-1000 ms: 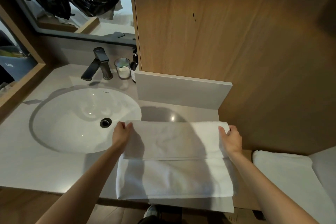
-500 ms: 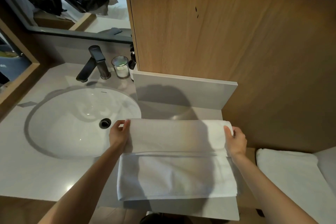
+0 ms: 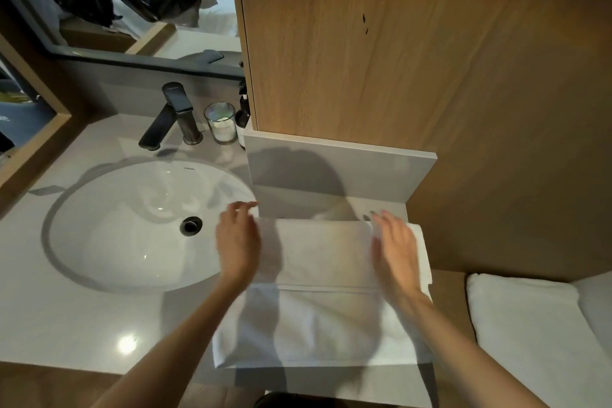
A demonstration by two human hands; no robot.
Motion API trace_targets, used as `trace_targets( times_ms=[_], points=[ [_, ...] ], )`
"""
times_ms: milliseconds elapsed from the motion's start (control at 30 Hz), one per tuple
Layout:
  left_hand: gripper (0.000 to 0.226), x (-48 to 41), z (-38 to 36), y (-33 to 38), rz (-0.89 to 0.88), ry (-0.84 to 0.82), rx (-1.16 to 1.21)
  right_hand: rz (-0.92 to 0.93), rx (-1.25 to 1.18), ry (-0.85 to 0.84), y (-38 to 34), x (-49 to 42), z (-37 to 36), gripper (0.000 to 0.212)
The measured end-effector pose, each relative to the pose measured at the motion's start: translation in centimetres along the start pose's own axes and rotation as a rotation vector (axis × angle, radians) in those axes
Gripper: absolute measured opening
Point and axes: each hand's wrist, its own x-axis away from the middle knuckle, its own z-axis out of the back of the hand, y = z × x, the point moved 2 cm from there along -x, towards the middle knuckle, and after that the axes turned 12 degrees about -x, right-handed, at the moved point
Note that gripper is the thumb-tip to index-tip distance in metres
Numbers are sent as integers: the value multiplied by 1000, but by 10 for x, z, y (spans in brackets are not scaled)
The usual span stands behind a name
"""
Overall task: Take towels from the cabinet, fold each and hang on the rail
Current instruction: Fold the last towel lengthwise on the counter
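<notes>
From my seat the far left shows the white basin (image 3: pixel 132 225) sunk in the pale bench (image 3: pixel 49 308), its dark drain near the middle. Behind it stand a dark tap (image 3: pixel 172 116), a clear glass (image 3: pixel 220 122) just beside the tap, and a dark pump bottle (image 3: pixel 243 113) half hidden by the wooden cabinet side (image 3: pixel 397 60).

Next comes my left hand (image 3: pixel 236 242). Its fingers are straight and a little spread, gripping nothing, and it lies over the left end of the towel with the fingertips reaching past the far edge toward the basin rim. It is blurred, so I cannot tell whether the palm presses the cloth or hangs just above it.

The white towel (image 3: pixel 326 291) lies flat on the bench to the right of the basin. Its far part is folded over onto the near part, and the near edge reaches the front of the bench.

My right hand (image 3: pixel 395 252) is flat too, fingers straight, nothing in its grasp, over the right part of the folded layer.

Further right a second white towel (image 3: pixel 530 325) lies on a lower surface.
</notes>
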Motion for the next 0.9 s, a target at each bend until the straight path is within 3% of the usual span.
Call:
trace_targets(
  times_ms=[133,267,433,667,800,900],
  points=[
    [47,40,-32,53,-370,-314,-57,48,-17,-253,-43,9,-53,49],
    [55,55,-46,53,-419,-509,-238,-16,157,-376,-31,20,-66,51],
    [55,46,-37,33,-367,-545,-303,-52,271,-434,8,19,-39,57],
    [51,45,-19,-4,-232,-498,-267,-129,252,-463,39,21,-5,66],
    [52,42,-14,-15,-270,-549,-229,-166,272,-566,33,14,0,64],
    [67,24,-12,-23,-367,-572,-247,-174,268,-628,23,-3,16,58]
  ],
)
